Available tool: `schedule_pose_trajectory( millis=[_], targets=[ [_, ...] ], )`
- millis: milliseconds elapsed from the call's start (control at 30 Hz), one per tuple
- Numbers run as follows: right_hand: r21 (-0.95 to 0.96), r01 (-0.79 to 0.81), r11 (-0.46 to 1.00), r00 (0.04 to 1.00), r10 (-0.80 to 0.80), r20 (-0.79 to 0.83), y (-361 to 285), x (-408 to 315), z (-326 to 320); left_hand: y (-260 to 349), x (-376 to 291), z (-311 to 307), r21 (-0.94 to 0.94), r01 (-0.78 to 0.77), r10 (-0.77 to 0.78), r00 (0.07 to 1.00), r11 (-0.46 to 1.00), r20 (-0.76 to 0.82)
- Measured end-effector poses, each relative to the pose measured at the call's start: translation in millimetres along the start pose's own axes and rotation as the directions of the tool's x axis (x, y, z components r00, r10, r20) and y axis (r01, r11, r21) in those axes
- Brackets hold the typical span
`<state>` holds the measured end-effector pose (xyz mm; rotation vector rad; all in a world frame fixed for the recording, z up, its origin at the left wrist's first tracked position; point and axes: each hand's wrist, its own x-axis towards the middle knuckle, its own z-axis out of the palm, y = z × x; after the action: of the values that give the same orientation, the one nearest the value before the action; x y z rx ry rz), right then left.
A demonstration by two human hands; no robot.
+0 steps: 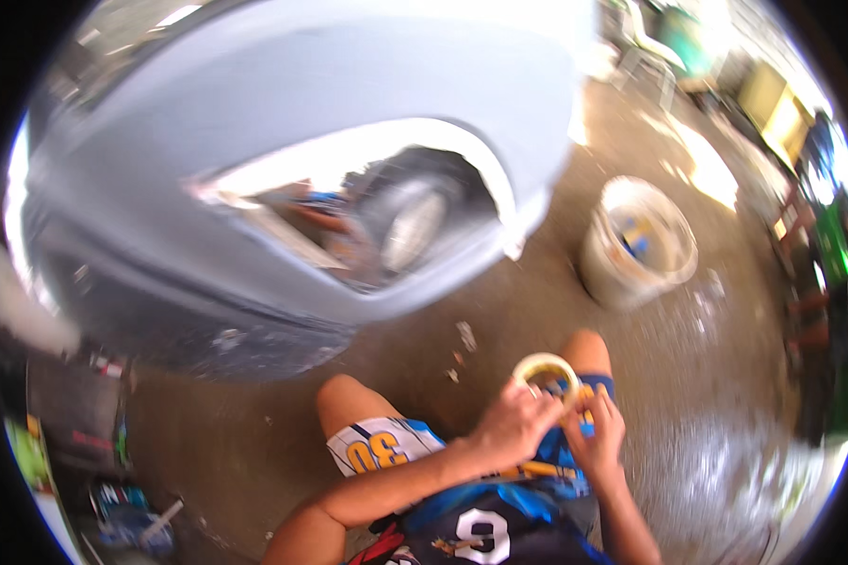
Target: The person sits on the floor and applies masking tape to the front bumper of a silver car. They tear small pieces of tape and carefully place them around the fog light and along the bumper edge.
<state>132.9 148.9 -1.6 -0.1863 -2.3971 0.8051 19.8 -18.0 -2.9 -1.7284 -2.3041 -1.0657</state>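
A roll of masking tape (541,361), pale with a yellowish inside, is held over my right thigh. My left hand (517,421) grips the roll at its near left side, fingers curled around the rim. At the roll's lower right edge, the thumb and fingertips of my right hand (596,432) pinch the tape; blur hides whether a strip is lifted. Beyond my knees stands a grey vehicle body panel (424,78) with a large pointed opening. Through that opening a wheel (424,219) shows, along with blurred shapes.
To the right on the wet concrete floor (509,304) stands a whitish plastic bucket (608,265) with blue and yellow things inside. A yellow box (774,109) and green items line the right rim. Bottles (138,526) lie at lower left. Small scraps (466,337) litter the floor ahead.
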Motion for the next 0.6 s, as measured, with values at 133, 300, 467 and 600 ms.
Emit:
schedule_pose_trajectory(
  millis=[133, 300, 467, 600],
  targets=[
    [0.191, 0.018, 0.981, 0.996, -0.035, 0.082, 2.7, 11.1, -1.4, 0.8, 13.0, -16.3, -0.218, 0.17, -0.177, 0.984, 0.961, -0.013],
    [0.236, -0.016, 0.972, 0.988, 0.052, -0.148, -17.0, 15.9, -7.0, 1.2, 22.6, -38.0, -0.516, 0.395, -0.359, 0.917, 0.761, 0.172],
    [0.188, 0.023, 0.982, 0.994, -0.004, -0.105, -20.7, 16.7, -9.6, 2.8, 24.6, -38.7, -0.598, 0.398, -0.303, 0.918, 0.696, 0.257],
    [0.145, 0.023, 0.989, 0.985, 0.002, -0.17, -16.3, 14.7, -14.1, 13.0, 23.0, -41.0, -0.539, 0.32, -0.23, 0.946, 0.779, 0.229]
  ],
)
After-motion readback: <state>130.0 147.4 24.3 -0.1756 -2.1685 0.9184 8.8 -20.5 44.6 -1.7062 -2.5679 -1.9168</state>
